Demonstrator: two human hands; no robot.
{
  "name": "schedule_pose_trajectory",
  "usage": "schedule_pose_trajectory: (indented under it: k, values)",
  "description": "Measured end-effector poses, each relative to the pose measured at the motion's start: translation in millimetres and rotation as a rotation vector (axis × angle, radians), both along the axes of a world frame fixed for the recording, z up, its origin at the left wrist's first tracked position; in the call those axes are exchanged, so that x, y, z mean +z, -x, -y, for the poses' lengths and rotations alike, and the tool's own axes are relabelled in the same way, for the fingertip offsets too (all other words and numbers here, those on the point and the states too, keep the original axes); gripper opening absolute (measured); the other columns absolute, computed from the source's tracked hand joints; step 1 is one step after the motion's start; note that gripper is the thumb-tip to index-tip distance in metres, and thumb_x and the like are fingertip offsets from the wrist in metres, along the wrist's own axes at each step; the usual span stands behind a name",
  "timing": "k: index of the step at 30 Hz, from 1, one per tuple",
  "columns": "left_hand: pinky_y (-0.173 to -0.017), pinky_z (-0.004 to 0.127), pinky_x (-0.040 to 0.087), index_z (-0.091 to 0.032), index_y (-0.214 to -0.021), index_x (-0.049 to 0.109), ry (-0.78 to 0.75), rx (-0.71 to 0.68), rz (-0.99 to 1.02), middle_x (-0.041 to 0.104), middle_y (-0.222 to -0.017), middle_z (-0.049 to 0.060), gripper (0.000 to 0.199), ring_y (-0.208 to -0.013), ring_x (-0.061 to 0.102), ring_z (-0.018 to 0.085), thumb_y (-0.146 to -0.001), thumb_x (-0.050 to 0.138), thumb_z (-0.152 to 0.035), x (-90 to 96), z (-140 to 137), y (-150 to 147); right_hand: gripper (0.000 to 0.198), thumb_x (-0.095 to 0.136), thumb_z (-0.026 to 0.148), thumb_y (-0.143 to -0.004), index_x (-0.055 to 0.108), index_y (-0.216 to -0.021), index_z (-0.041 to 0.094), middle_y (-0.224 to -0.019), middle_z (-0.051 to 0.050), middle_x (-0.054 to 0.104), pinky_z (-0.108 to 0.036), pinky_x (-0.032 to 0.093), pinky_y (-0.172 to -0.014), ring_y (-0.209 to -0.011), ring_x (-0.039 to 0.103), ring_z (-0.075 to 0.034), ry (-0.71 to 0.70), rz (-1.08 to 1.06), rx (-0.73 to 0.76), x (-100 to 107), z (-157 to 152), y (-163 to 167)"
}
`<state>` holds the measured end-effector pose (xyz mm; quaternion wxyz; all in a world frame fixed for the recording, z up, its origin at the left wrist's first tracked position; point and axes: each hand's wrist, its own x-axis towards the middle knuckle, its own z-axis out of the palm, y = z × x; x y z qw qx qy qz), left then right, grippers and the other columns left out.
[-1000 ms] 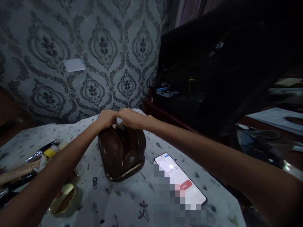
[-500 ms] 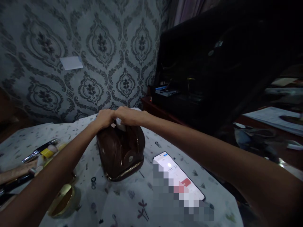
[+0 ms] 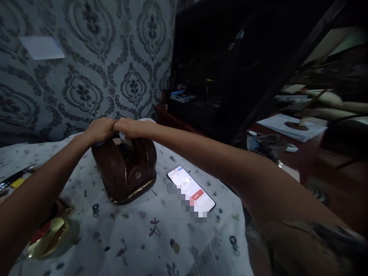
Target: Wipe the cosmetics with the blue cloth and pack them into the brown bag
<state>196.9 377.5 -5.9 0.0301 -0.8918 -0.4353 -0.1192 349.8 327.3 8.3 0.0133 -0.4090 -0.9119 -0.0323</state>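
A brown leather-look cosmetic bag [image 3: 110, 170] stands on the cloth with its gold zip undone and its top gaping. My left hand [image 3: 101, 129] is closed on the bag's far rim, fingertips hidden behind it. Right beside it, my right hand [image 3: 130, 127] also grips the far edge, its fingers curled down out of sight. Something pale shows inside the opening just below the hands; I cannot make out what it is. A round snap sits on the bag's near flap.
A lit phone [image 3: 205, 193] running a timer lies right of the bag. At the left are a gold-coloured round container [image 3: 54, 237] and several cosmetics, partly behind my left arm. A large black screen [image 3: 218, 76] stands behind, near a side table with papers [image 3: 293, 126].
The view has swung right and down, so the bag and phone sit further left in it. Both hands stay at the bag's far rim.
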Motion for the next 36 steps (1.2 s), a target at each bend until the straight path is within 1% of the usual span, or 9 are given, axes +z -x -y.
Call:
schedule_pose_trajectory:
  k: [3,8,15,21,25,27,31,34,36]
  values:
    - [-0.089,0.037,0.048,-0.016,-0.112,0.07,-0.022,0.002,-0.08,0.075,-0.105,0.01,0.034,-0.098,0.066,0.028,-0.08,0.06,-0.019,5.7,6.0,2.9,0.03,0.049,-0.004,-0.085,0.062,-0.108,0.01,-0.116,-0.012,0.065,-0.029,0.046,-0.089,-0.107,0.061,-0.021,-0.049,0.072,-0.01,1.1,4.8,1.7]
    - [-0.091,0.041,0.048,-0.013,-0.126,0.062,-0.072,0.042,-0.077,0.071,-0.117,0.014,0.043,-0.106,0.064,0.031,-0.085,0.051,-0.019,10.4,16.9,8.4,0.031,0.043,0.002,-0.093,0.059,-0.117,0.011,-0.113,-0.014,0.065,-0.034,0.048,-0.089,-0.103,0.063,-0.023,-0.066,0.096,-0.014,-1.8,7.8,1.9]
    - [-0.092,0.037,0.048,-0.019,-0.118,0.065,-0.165,0.171,0.143,0.072,-0.111,0.011,0.038,-0.107,0.065,0.032,-0.083,0.051,-0.027,9.3,31.8,22.7,0.027,0.043,0.004,-0.093,0.06,-0.114,0.011,-0.113,-0.014,0.066,-0.031,0.047,-0.084,-0.099,0.063,-0.022,-0.053,0.043,-0.016,7.3,25.1,-0.4]
    - [-0.087,0.034,0.048,-0.018,-0.108,0.066,-0.164,0.064,0.441,0.073,-0.104,0.008,0.038,-0.095,0.066,0.026,-0.08,0.047,-0.035,7.7,71.0,58.0,0.023,0.044,0.012,-0.096,0.067,-0.101,0.014,-0.1,-0.009,0.069,-0.027,0.041,-0.079,-0.092,0.062,-0.019,-0.152,-0.231,-0.032,13.7,50.2,-12.8]
    - [-0.079,0.034,0.049,-0.022,-0.101,0.067,-0.088,0.089,0.509,0.074,-0.095,0.005,0.036,-0.086,0.067,0.026,-0.08,0.048,-0.044,-5.5,99.6,89.9,0.018,0.057,0.022,-0.093,0.065,-0.079,0.012,-0.081,-0.005,0.065,-0.026,0.037,-0.069,-0.075,0.057,-0.015,-0.272,-0.473,-0.203,10.1,87.4,-31.1]
    - [-0.08,0.035,0.05,-0.024,-0.097,0.067,-0.056,0.117,0.511,0.074,-0.094,0.005,0.034,-0.086,0.067,0.027,-0.078,0.049,-0.046,-14.3,112.7,104.8,0.022,0.063,0.024,-0.09,0.059,-0.071,0.014,-0.073,-0.002,0.06,-0.025,0.035,-0.065,-0.067,0.052,-0.013,-0.308,-0.595,-0.215,4.3,111.2,-36.7]
    - [-0.078,0.036,0.051,-0.027,-0.095,0.068,-0.022,0.19,0.535,0.075,-0.096,0.005,0.034,-0.087,0.069,0.029,-0.075,0.052,-0.05,-29.0,141.0,128.6,0.034,0.055,0.031,-0.095,0.049,-0.064,0.019,-0.063,0.001,0.052,-0.026,0.033,-0.058,-0.057,0.045,-0.012,-0.263,-0.727,-0.056,-18.2,161.0,-29.4]
    - [-0.071,0.033,0.051,-0.028,-0.096,0.067,-0.015,0.271,0.58,0.075,-0.092,0.002,0.033,-0.079,0.068,0.026,-0.078,0.053,-0.052,-34.0,162.8,144.1,0.041,0.044,0.031,-0.101,0.049,-0.062,0.02,-0.059,0.0,0.05,-0.028,0.031,-0.054,-0.054,0.043,-0.013,-0.187,-0.674,0.12,-42.4,192.9,-9.8]
    - [-0.069,0.033,0.05,-0.028,-0.095,0.067,-0.04,0.327,0.642,0.073,-0.088,0.0,0.033,-0.078,0.067,0.026,-0.079,0.054,-0.054,-34.6,174.6,155.8,0.041,0.046,0.029,-0.1,0.049,-0.061,0.021,-0.058,0.0,0.05,-0.03,0.03,-0.052,-0.052,0.043,-0.013,-0.159,-0.635,0.208,-59.0,207.5,5.9]
